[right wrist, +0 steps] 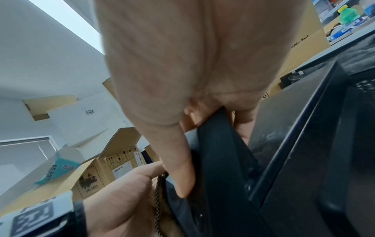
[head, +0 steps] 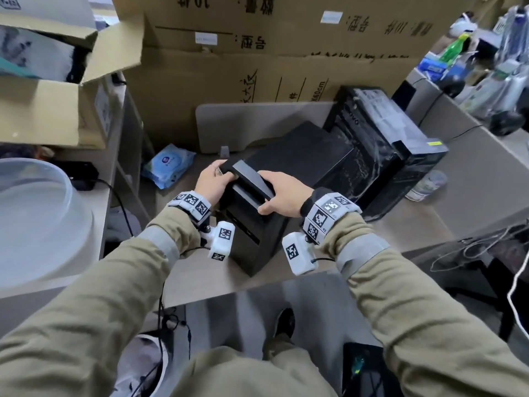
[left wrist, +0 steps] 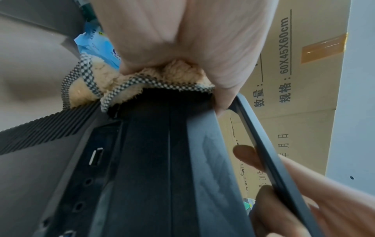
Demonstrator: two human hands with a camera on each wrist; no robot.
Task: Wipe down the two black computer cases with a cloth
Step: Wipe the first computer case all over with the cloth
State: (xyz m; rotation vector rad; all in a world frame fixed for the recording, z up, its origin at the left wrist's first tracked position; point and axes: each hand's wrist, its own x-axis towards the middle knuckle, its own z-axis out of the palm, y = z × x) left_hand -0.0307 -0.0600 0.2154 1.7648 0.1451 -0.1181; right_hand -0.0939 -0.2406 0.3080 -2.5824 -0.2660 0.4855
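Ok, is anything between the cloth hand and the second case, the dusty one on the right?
Yes. The near case, on which the left hand presses the cloth, lies between it and the dusty case. The right hand grips the near case's raised front flap, also on that side.

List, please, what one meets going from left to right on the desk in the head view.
Blue wipes pack → left hand with the cloth → right hand → second black computer case → small clear container.
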